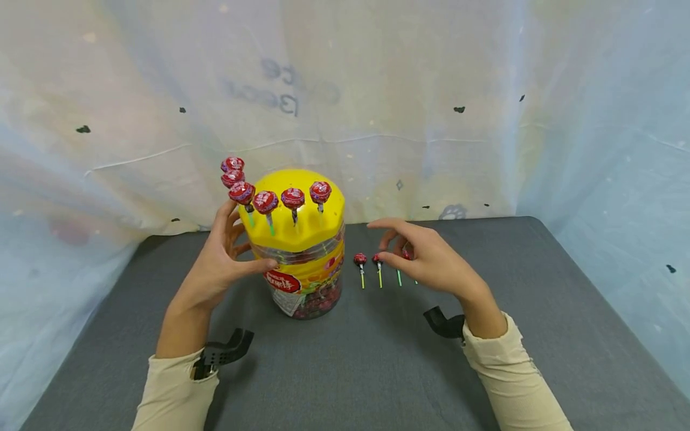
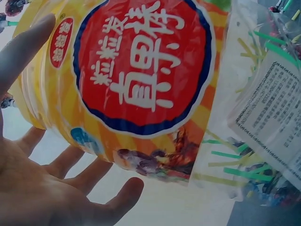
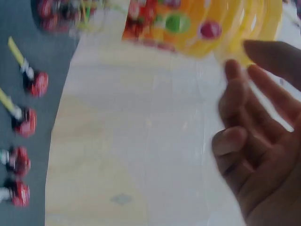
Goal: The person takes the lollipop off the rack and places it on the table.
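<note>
A large plastic jar [image 1: 302,281] with a yellow lid [image 1: 291,233] stands upright on the table, left of centre. Several red-wrapped lollipops [image 1: 293,199] stick up along the lid's front and left edge. My left hand [image 1: 215,263] holds the jar from its left side, thumb across the front and fingers round the far side. The jar's label [image 2: 146,70] fills much of the left wrist view. My right hand [image 1: 423,254], loosely curled with nothing in its fingers, hovers over a row of lollipops [image 1: 360,260] lying right of the jar. It partly hides those at the row's right end.
The grey table [image 1: 345,371] ends at a pale hanging sheet [image 1: 377,108] behind and at both sides. Loose lollipops lie in line in the right wrist view, sticks toward the table's front. More lollipops [image 1: 323,299] show through the jar's clear lower part.
</note>
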`<state>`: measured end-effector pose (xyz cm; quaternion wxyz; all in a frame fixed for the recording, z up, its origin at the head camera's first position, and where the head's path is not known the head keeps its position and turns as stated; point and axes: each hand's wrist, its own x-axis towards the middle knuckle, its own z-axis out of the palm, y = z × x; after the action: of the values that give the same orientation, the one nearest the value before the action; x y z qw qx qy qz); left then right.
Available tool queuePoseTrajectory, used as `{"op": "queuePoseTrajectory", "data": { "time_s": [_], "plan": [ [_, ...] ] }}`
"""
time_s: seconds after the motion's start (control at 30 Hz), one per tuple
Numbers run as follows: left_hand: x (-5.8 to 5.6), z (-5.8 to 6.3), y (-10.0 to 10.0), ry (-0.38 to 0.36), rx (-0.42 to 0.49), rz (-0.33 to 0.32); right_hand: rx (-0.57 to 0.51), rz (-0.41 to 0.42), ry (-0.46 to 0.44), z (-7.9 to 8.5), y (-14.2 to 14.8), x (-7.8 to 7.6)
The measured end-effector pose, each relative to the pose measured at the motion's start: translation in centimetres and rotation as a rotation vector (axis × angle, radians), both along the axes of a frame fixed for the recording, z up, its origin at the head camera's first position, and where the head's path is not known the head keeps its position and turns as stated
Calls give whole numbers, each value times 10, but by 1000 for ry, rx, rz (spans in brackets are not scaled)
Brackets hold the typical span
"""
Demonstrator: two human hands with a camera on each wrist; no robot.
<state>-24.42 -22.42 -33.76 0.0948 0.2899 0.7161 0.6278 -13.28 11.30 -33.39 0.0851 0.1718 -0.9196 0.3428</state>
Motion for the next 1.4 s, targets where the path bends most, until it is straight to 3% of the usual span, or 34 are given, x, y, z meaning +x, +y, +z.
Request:
{"op": "queuePoseTrajectory", "data": {
  "time_s": [0.13, 0.3, 0.63, 1.0, 1.2, 1.4],
  "plan": [
    [1, 1, -2, -21, 29, -11, -88, 72, 45, 3, -18, 4],
    [1, 2, -4, -30, 51, -26, -94, 121, 88, 5, -33, 9],
    [0, 3, -5, -24, -15, -18, -78, 85, 143, 4, -43, 14],
    [5, 8, -19, 46, -49, -23, -78, 67, 223, -5, -54, 8],
    [7, 10, -18, -6, -24, 10, -31, 65, 215, -9, -57, 3],
    [12, 14, -17, -73, -83, 63, -30, 66, 201, -7, -56, 1]
  ]
}}
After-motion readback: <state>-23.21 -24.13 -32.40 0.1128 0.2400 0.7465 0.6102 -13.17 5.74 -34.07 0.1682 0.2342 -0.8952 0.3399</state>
